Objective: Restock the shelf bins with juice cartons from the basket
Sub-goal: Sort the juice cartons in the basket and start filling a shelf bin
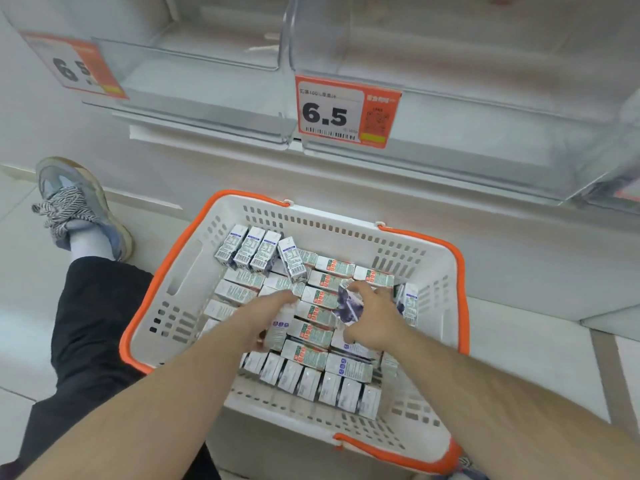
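Note:
A white basket (194, 271) with orange rim and handles sits on the floor below the shelf, filled with several small juice cartons (311, 332). My left hand (266, 313) reaches into the basket and grips a purple-labelled carton (278, 332) from above. My right hand (372, 315) holds another purple carton (348, 304), lifted slightly and tilted above the rest. Two clear plastic shelf bins, the left bin (194, 95) and the right bin (485, 126), stand above the basket and look empty.
An orange price tag (348, 112) reading 6.5 hangs on the right bin's front, and another price tag (74, 65) sits at the left. My leg in dark trousers and a grey shoe (79, 209) lie left of the basket on the tiled floor.

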The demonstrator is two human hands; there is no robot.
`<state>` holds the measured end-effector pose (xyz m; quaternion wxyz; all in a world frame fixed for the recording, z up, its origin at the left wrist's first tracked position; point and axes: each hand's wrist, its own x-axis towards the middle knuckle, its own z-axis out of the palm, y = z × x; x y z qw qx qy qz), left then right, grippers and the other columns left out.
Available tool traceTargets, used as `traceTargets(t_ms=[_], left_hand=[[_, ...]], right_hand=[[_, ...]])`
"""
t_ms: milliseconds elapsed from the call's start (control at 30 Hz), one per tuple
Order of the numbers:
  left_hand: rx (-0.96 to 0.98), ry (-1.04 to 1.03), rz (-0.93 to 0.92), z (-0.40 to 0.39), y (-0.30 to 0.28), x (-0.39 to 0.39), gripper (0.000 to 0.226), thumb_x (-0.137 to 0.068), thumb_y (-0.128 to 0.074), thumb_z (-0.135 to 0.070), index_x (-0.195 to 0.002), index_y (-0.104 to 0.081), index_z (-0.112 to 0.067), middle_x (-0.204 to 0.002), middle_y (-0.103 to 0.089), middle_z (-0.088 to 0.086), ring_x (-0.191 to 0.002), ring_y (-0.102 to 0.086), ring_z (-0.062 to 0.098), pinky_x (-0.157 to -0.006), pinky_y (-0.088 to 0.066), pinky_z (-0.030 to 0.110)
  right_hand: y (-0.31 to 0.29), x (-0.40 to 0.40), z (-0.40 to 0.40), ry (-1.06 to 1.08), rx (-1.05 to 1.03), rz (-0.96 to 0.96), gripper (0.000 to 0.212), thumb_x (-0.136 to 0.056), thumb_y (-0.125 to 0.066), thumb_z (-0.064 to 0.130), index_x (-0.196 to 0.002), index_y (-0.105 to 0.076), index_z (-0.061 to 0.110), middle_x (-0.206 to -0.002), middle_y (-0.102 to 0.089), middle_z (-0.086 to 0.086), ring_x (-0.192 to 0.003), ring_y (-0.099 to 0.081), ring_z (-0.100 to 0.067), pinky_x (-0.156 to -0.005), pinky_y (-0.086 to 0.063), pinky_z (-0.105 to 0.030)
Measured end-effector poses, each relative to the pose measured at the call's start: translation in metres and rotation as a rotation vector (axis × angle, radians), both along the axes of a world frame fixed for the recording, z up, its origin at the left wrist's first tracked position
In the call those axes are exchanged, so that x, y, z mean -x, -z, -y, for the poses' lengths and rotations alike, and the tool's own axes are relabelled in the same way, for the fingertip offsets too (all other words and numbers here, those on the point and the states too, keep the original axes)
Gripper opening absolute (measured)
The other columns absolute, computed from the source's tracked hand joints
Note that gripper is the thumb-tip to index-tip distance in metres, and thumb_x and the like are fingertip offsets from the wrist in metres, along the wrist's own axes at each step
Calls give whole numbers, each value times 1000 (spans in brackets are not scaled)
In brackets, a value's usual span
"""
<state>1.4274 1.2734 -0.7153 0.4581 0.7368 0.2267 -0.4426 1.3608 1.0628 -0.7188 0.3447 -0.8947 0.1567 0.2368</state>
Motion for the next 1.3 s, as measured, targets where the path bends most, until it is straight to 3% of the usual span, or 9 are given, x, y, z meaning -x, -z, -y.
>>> traceTargets(t_ms=[67,167,367,500,567,800,967,1100,1300], left_hand=[[337,-272,-188,15,-15,8,39,-80,-58,-48,-89,-54,-11,-80,-59,14,-78,-57,30,-75,-49,39],[677,-427,-302,40,-31,19,44,-82,-53,-50,-91,-58,-7,-87,-61,18,-89,-58,37,-88,-46,54],[929,-583,-292,101,-87,42,37,-76,-46,-33,-94,-59,-3,-81,-62,19,-85,-63,40,-92,-44,48],[938,-552,-268,143,-124,57,31,-88,-39,-21,-76,-60,-2,-63,-59,16,-51,-60,30,-58,-57,41],[931,-486,-244,161,-142,61,23,-88,-45,-13,-77,-62,-3,-68,-60,13,-56,-57,27,-61,-52,34],[915,41,54,190,-182,78,52,-83,-58,-58,-97,-76,-12,-90,-61,17,-69,-52,26,-65,-41,35],[786,215,290,193,-194,76,12,-75,-73,-21,-82,-75,-11,-73,-65,14,-59,-60,23,-56,-48,26],[820,229,358,194,-201,70,25,-62,-72,-25,-82,-76,-10,-81,-69,19,-69,-62,27,-65,-50,32],[846,227,365,209,-205,67,26,-54,-74,-23,-78,-76,-12,-86,-71,18,-70,-63,27,-71,-47,34]], right_hand=[[-32,4,15,-108,56,0,91,-64,-82,17,-141,-36,37,-131,-35,-7,-109,-51,-27,-78,-46,-28],[-91,15,38,-165,130,53,89,-65,-82,18,-140,-38,37,-128,-38,-4,-108,-50,-23,-79,-43,-24],[-202,56,73,198,-168,168,78,-61,-83,0,-123,-52,35,-112,-52,-1,-78,-61,-18,-52,-48,-21],[-221,79,87,563,-615,294,69,-64,-75,-10,-118,-56,29,-86,-71,-3,-61,-63,-21,-56,-46,-30],[-223,83,88,664,-727,368,62,-72,-69,-12,-117,-54,29,-82,-74,-1,-56,-62,-19,-54,-44,-28],[-214,86,89,555,-224,645,78,-50,-79,7,-108,-48,49,-118,-52,-3,-88,-65,-10,-63,-56,-23],[-222,88,97,327,-150,711,66,-69,-81,7,-118,-51,41,-120,-43,5,-92,-47,23,-73,-37,2],[-228,77,109,463,-453,686,67,-75,-84,19,-129,-50,36,-123,-55,5,-103,-59,3,-91,-48,-18],[-234,72,127,729,-642,681,19,-87,-69,3,-102,-68,15,-96,-73,-14,-78,-67,-23,-74,-54,-39]])
